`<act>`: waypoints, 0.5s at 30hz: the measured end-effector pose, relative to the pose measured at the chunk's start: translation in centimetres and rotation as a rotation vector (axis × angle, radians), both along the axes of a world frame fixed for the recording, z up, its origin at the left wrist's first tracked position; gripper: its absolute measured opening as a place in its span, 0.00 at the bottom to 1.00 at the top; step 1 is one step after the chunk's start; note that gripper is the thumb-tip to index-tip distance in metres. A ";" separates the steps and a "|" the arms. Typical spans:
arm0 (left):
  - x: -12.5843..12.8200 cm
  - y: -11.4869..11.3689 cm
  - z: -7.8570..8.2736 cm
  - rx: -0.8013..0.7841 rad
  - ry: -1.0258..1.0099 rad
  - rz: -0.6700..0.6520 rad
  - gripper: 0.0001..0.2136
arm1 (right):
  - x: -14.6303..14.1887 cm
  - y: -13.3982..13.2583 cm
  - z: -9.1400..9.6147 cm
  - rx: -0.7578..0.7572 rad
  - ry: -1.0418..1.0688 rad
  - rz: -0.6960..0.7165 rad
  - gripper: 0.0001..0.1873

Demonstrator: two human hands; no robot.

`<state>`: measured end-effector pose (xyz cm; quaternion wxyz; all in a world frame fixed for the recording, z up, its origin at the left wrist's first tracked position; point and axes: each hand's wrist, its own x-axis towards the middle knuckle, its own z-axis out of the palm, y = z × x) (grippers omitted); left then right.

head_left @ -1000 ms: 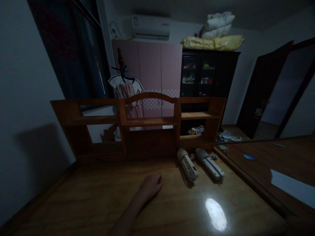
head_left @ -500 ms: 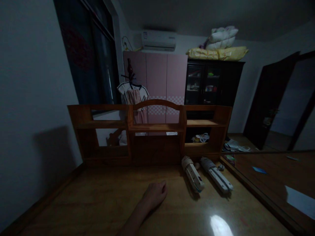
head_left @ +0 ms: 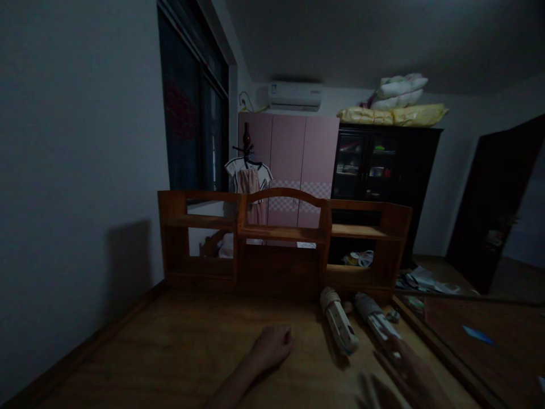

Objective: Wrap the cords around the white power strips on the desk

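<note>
My left hand (head_left: 273, 345) rests on the wooden desk top (head_left: 179, 352), its fingers curled into a fist with nothing visible in it. At the lower right, my right hand (head_left: 411, 372) is smeared by motion, fingers stretched and apart. Its fingertips are over the near end of a white power strip (head_left: 377, 321) with a grey cord wound round its far end; whether they touch it I cannot tell. Between the hands lies another white power strip (head_left: 340, 326), its pale cord wrapped about its far end.
A wooden shelf unit (head_left: 281, 234) stands along the desk's far side. A wall (head_left: 85, 199) borders the left. A raised wooden edge (head_left: 430, 335) runs down the right, beyond which a blue card (head_left: 477, 334) lies on a brown surface. Small lumps lie beside the strips.
My right hand has come in from the lower right and reached over the right power strip. The left hand stays on the desk. The view has turned left and upward.
</note>
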<state>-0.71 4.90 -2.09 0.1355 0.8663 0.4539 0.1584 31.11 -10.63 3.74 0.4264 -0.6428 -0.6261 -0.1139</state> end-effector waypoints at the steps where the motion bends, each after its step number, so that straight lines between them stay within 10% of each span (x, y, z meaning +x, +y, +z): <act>1: 0.1 -0.1 0.2 -0.005 -0.003 -0.005 0.07 | -0.1 0.9 -1.2 -0.044 -0.034 0.057 0.20; 8: 0.3 -5.0 2.3 -0.079 -0.025 -0.064 0.12 | -4.7 4.9 -5.4 -0.038 -0.105 0.070 0.24; 15: -1.3 -13.4 -0.3 -0.288 -0.275 0.170 0.16 | -6.6 -0.4 4.4 0.045 0.190 0.229 0.18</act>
